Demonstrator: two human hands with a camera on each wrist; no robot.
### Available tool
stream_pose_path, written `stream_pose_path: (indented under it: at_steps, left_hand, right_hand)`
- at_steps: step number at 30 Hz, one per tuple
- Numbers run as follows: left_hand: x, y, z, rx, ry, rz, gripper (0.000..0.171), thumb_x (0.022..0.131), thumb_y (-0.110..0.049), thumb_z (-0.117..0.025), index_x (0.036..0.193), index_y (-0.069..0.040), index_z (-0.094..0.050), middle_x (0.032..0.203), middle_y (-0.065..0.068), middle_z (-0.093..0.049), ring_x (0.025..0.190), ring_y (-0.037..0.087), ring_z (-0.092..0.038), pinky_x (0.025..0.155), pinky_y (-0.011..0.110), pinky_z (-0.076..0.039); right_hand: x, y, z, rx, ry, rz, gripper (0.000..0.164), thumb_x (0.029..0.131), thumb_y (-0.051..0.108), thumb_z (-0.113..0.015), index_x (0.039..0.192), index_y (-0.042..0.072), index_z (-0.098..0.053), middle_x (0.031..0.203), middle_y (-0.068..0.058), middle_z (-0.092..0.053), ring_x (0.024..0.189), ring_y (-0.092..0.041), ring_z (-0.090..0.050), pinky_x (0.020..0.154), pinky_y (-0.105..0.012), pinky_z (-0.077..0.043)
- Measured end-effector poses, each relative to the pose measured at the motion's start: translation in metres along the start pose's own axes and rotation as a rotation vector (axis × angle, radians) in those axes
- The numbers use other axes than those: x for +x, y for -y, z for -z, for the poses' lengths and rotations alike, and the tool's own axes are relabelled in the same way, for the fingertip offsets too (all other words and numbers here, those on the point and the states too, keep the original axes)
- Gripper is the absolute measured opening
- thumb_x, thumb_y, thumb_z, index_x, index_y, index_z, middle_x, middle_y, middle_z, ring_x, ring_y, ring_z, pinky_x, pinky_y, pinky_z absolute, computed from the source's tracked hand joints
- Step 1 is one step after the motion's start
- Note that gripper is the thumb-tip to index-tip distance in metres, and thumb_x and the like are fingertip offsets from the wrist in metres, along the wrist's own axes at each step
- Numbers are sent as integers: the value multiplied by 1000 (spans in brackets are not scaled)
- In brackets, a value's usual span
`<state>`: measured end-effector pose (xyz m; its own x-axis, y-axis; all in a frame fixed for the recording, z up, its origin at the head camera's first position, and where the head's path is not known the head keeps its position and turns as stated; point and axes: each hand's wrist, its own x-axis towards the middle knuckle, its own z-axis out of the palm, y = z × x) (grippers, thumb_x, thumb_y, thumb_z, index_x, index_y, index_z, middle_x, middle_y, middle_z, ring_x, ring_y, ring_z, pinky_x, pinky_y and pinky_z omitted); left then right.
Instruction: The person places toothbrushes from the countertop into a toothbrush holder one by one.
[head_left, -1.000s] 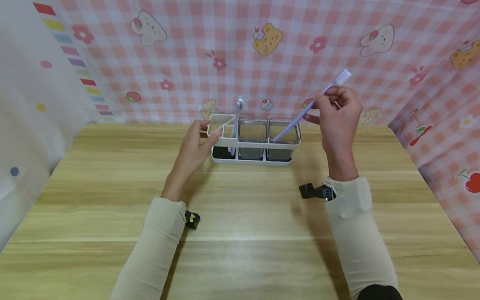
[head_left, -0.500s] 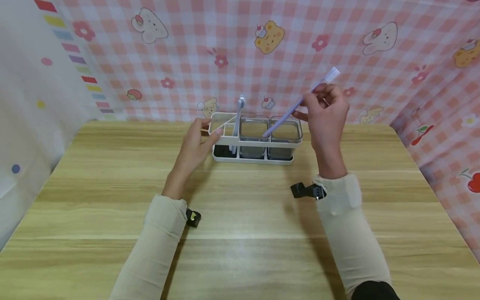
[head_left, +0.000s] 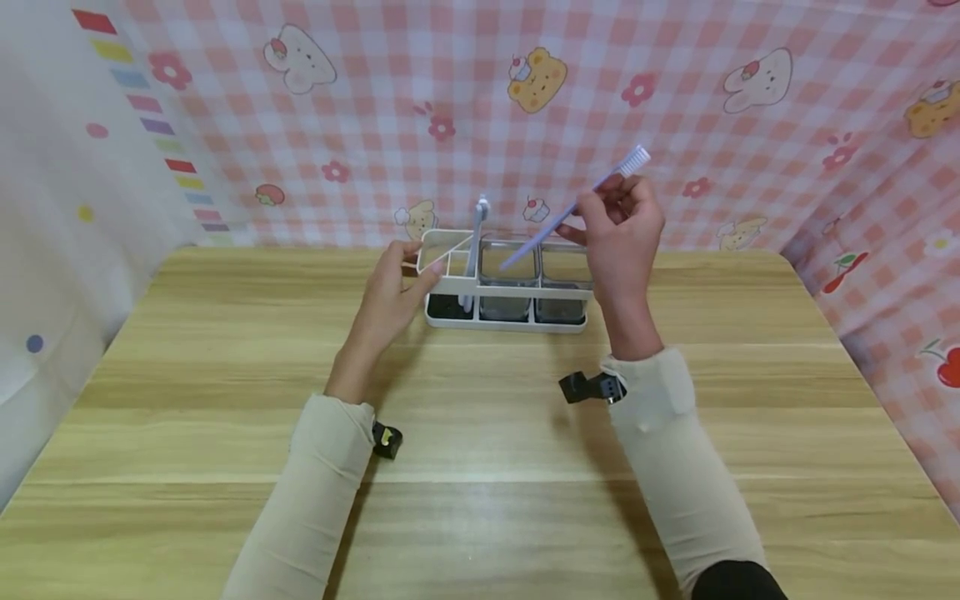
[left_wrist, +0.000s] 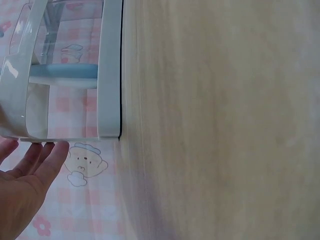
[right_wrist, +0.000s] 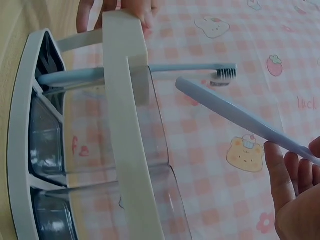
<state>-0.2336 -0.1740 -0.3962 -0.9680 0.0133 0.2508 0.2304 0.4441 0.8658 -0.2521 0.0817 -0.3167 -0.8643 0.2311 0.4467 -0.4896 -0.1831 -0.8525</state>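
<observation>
A white toothbrush holder (head_left: 534,292) stands at the back of the table. My left hand (head_left: 386,283) grips its left end, thumb on the front of the upper rim and fingers round the side. Inside that end a pale blue toothbrush (right_wrist: 185,67) stands upright, bristles up. Two clear cups, a middle cup (head_left: 504,308) and a right cup (head_left: 561,310), fill the other places. Between thumb and fingers, my right hand (head_left: 626,237) pinches a lavender toothbrush (right_wrist: 225,107) near its bristles. It slants with its handle end down to the left, overlapping the middle cup in the head view.
A pink checked cloth (head_left: 375,100) with cartoon prints hangs right behind the holder, and a white cloth (head_left: 52,208) hangs on the left. Wood-grain tabletop (head_left: 465,500) stretches in front. Each wrist wears a black camera, such as the right wrist camera (head_left: 592,387).
My right hand has moved left with the lavender toothbrush, whose handle end has passed from over the right cup to over the middle cup. My left hand stays on the holder.
</observation>
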Motion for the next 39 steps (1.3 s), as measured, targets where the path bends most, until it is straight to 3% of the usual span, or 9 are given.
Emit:
stream_pose_path:
  at_steps: [12,29,39]
  left_hand:
    - [-1,0,1,-6,3,2,51,102,-29,-64,139,2,-47,129,20,-54,116,29,-54,95,43,-53]
    - [0,-2,2,-6,6,-3,51,102,-27,-63,139,4,-46,131,25,-53,117,32,-54,96,45,-54]
    - [-1,-1,1,-5,3,-4,50,102,-25,-64,138,5,-47,129,24,-54,117,32,-54,96,44,-53]
  right_hand:
    - [-7,-1,-15,9,5,-34,11,95,1,-63,99,5,-54,93,-11,-57,84,-24,-65,69,-34,-63]
    - [-12,-8,-33,-86,92,46,12,95,2,-63,103,3,-54,92,-5,-55,84,-19,-60,68,-34,-63]
    - [-18,-12,-42,-127,151,32,11,95,0,-61,103,2,-53,94,-6,-57,85,-20,-59,68,-35,-63]
